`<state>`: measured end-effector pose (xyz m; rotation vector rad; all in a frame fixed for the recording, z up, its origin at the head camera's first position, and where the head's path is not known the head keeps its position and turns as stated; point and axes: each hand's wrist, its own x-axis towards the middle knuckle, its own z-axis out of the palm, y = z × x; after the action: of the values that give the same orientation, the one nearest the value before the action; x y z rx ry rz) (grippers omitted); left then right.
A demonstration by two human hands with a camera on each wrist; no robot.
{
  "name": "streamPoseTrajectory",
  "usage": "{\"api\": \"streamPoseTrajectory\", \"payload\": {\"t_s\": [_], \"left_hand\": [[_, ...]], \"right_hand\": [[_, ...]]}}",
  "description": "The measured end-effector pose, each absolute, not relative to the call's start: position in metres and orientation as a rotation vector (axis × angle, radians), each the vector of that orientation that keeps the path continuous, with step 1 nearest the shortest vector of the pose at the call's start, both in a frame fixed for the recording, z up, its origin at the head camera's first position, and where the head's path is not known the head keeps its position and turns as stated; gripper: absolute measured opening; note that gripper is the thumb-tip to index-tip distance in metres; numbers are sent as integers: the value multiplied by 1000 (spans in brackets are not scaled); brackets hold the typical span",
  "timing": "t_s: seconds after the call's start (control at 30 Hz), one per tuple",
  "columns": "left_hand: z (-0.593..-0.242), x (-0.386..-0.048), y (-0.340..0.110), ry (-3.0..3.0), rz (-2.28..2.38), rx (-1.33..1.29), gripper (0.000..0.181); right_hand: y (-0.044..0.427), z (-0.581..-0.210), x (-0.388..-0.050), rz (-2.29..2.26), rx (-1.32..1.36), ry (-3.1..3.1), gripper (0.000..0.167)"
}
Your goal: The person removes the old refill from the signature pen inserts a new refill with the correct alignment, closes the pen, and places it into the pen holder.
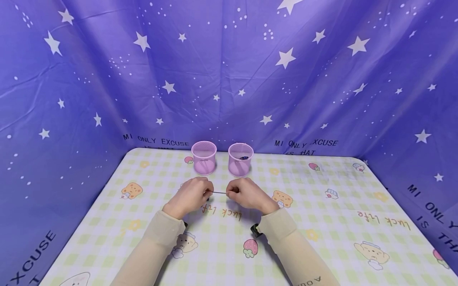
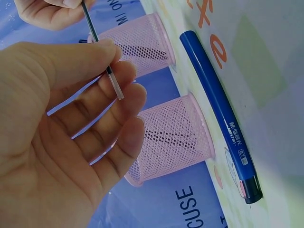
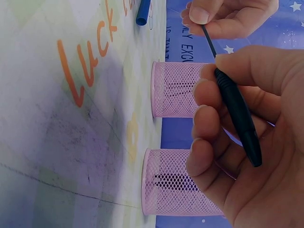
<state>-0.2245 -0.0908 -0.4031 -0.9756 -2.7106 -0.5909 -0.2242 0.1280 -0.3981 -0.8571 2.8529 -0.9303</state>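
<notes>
A thin dark refill (image 1: 219, 193) stretches level between the two hands above the table. My left hand (image 1: 191, 194) pinches its clear-ended part (image 2: 114, 83) between thumb and index finger, the other fingers loosely bent. At the other end my right hand (image 1: 248, 194) pinches a black ribbed pen tip section (image 3: 239, 114), from which the refill comes out. A blue pen barrel (image 2: 218, 107) marked 0.7 lies on the table below the left hand; one end of that barrel (image 3: 143, 13) shows in the right wrist view.
Two pink mesh cups stand side by side beyond the hands. The left cup (image 1: 204, 163) has thin dark items in it, and the right cup (image 1: 239, 165) holds darker ones. A purple star-patterned curtain (image 1: 222, 71) hangs behind the checked tablecloth (image 1: 340, 222).
</notes>
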Motion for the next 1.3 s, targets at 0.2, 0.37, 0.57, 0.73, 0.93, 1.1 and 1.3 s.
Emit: {"api": "streamPoseTrajectory", "payload": {"t_s": [0.2, 0.37, 0.57, 0.73, 0.93, 1.1, 1.3], "left_hand": [[-403, -224, -91, -2707, -580, -968, 11], [-402, -224, -92, -2706, -586, -962, 12], [-402, -224, -92, -2714, -586, -951, 14], [-402, -225, -92, -2710, -587, -944, 14], [-401, -225, -93, -2706, -585, -944, 15], [-402, -225, -94, -2710, -577, -942, 13], [-402, -226, -94, -2714, -577, -934, 14]], "right_hand": [[128, -398, -225, -939, -854, 2848, 11], [129, -398, -225, -938, -861, 2856, 11], [129, -397, -224, -946, -864, 2854, 12], [129, -397, -224, -941, -865, 2859, 13], [130, -397, -225, -944, -870, 2862, 13], [130, -396, -224, -951, -874, 2859, 13], [130, -396, -224, -955, -875, 2859, 12]]}}
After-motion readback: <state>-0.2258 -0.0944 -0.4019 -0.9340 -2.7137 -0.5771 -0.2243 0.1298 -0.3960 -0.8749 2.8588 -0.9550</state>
